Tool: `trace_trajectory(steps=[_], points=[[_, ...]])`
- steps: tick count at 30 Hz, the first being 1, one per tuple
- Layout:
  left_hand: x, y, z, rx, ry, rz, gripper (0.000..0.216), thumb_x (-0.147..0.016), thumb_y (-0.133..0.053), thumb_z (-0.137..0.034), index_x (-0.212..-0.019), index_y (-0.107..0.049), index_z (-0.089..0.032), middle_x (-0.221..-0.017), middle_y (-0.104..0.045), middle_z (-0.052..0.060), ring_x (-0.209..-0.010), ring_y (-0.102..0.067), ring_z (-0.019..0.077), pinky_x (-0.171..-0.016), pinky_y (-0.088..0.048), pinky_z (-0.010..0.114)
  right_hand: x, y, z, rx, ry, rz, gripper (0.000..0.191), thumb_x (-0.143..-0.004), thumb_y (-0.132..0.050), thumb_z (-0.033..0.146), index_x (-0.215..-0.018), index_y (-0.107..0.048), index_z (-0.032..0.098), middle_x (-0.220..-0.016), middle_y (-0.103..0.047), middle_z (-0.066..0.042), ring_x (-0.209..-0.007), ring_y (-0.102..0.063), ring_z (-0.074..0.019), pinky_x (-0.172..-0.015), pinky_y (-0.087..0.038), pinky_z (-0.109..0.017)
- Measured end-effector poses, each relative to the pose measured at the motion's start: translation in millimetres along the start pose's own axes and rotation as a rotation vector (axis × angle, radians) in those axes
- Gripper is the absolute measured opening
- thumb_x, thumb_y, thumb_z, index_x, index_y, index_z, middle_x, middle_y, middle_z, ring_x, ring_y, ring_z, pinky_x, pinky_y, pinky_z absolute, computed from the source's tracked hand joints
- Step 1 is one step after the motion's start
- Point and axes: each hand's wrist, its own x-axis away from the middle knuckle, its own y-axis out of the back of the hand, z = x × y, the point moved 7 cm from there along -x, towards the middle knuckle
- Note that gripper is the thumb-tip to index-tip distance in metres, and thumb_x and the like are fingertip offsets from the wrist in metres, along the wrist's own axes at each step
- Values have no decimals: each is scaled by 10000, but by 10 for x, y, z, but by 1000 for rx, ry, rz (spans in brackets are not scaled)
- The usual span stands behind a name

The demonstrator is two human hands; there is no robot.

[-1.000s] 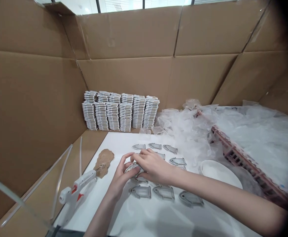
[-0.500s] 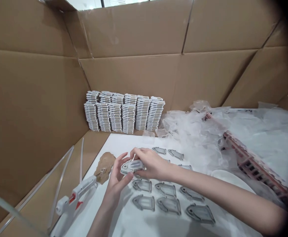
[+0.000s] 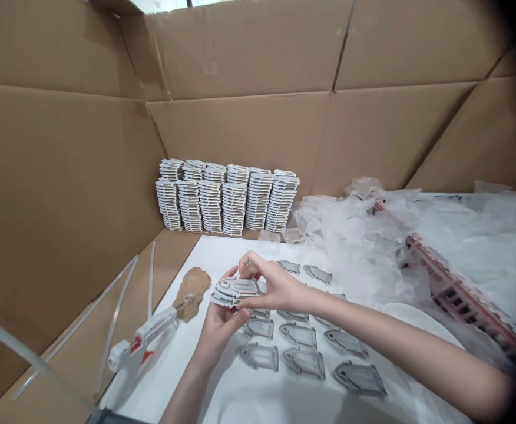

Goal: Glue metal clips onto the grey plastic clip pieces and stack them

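My left hand (image 3: pixel 217 325) and my right hand (image 3: pixel 270 286) together hold a small stack of grey arrow-shaped plastic pieces (image 3: pixel 235 290) a little above the white sheet (image 3: pixel 249 394). The left hand cups the stack from below and the right hand pinches it from above. Beneath and to the right, several more grey pieces (image 3: pixel 302 360) lie flat in rows on the sheet.
A white glue gun (image 3: pixel 139 344) lies at the sheet's left edge beside a brown scrap (image 3: pixel 191 287) and clear glue sticks (image 3: pixel 116 315). Stacks of finished pieces (image 3: pixel 227 197) stand against the cardboard back wall. Crumpled plastic wrap (image 3: pixel 373 247), a pink rack (image 3: pixel 461 294) and a white bowl (image 3: pixel 421 330) lie right.
Both hands have lifted the grey pieces off the sheet and raised them slightly. The view has shifted, so the rows on the sheet appear lower and farther right.
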Motion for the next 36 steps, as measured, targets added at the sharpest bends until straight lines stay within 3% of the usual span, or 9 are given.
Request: trace_trajectory(steps=[9,12,16,18,20,24,26,29,36], points=[[26,178,94,101,-24,-263,377,-759,-755,-358,-1091,-664,-202,-1087,-682,69,-891,-610,174,-710,-475,232,-15,-47,15,50,-92,-95,454,-639,-713,180,-935,-376,249,-843,-630,35,-772,-591,-159,-698,-418,-259],[27,209,71,178,-46,-341,309,-709,-795,-359,-943,-691,-185,-906,-673,30,-707,-546,113,-594,-436,198,-60,-73,21,109,-75,-135,461,-625,-723,210,-916,-367,248,-862,-589,35,-727,-540,-139,-661,-409,-256],[40,253,38,264,-51,-417,278,-693,-807,-363,-866,-680,-186,-812,-625,1,-679,-521,98,-592,-436,192,-141,-28,-26,107,-26,-68,561,-566,-794,286,-958,-395,242,-952,-535,11,-792,-524,-139,-673,-438,-262],[45,275,5,296,-62,-448,278,-694,-809,-354,-878,-676,-193,-827,-614,-8,-635,-482,76,-551,-417,175,-194,34,-159,47,-38,46,597,-603,-800,365,-1039,-410,244,-1029,-559,-12,-888,-557,-154,-728,-467,-276],[39,282,-23,320,-68,-460,270,-696,-811,-335,-882,-674,-195,-857,-605,-12,-587,-419,54,-488,-373,158,-266,179,-380,79,-42,89,476,-746,-704,436,-1087,-437,237,-1097,-586,-40,-1004,-563,-170,-807,-473,-305],[15,282,-14,343,-45,-459,300,-662,-837,-330,-876,-686,-183,-880,-603,7,-611,-404,63,-452,-339,156,-422,596,-1057,639,-120,-74,359,-888,-551,379,-1181,-524,172,-1232,-567,-130,-1181,-493,-244,-1001,-374,-451],[15,303,3,337,-37,-467,337,-640,-851,-334,-897,-695,-182,-876,-607,16,-620,-405,68,-452,-336,158,-440,669,-1446,909,-228,4,449,-903,-530,355,-1314,-491,180,-1403,-463,-159,-1317,-376,-313,-1048,-300,-540],[33,358,22,330,-34,-500,337,-642,-848,-346,-891,-697,-177,-885,-610,28,-629,-407,73,-452,-331,159,-338,760,-1831,1086,-318,117,506,-970,-381,400,-1434,-390,197,-1525,-331,-142,-1402,-262,-320,-1093,-207,-600],[38,355,48,312,3,-477,295,-684,-821,-348,-877,-677,-179,-906,-582,23,-610,-372,68,-458,-358,159,235,1340,-2005,1271,-514,153,506,-988,-247,321,-1472,-343,211,-1520,-347,-146,-1335,-396,-336,-1005,-354,-549]])
